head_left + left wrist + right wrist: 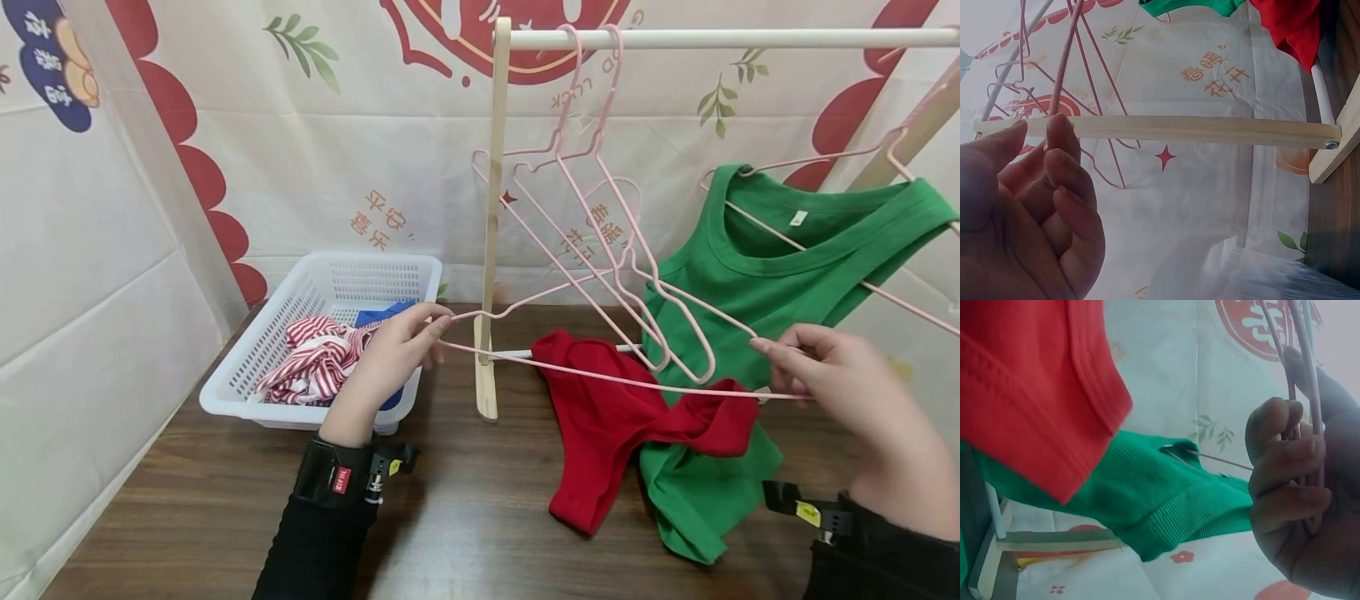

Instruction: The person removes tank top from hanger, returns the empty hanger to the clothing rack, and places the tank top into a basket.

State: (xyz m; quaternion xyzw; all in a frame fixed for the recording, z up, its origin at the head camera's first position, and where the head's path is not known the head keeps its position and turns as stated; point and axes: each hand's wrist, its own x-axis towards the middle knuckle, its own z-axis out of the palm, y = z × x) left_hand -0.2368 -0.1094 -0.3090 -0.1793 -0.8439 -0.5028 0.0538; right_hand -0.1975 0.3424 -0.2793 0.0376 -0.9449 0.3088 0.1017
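Observation:
Between both hands is a pink clothes hanger (570, 367), its long bottom bar facing me. My left hand (397, 354) pinches its left end between thumb and fingertips. At the other end my right hand (847, 375) grips the wire, fingers curled round it in the right wrist view. A red garment (600, 425) appears below and behind the bottom bar; whether it touches the hanger I cannot tell. Behind it a green tank top (780, 292) hangs on another pink hanger, its lower part reaching down by the tabletop.
Two pink hangers (573, 167) hang from the white rail (712, 38) of a rack with a wooden post (496, 167). On the wooden table (450, 517), left of the post, stands a white plastic basket (232, 387) holding red-striped cloth (322, 354) and blue cloth (386, 314).

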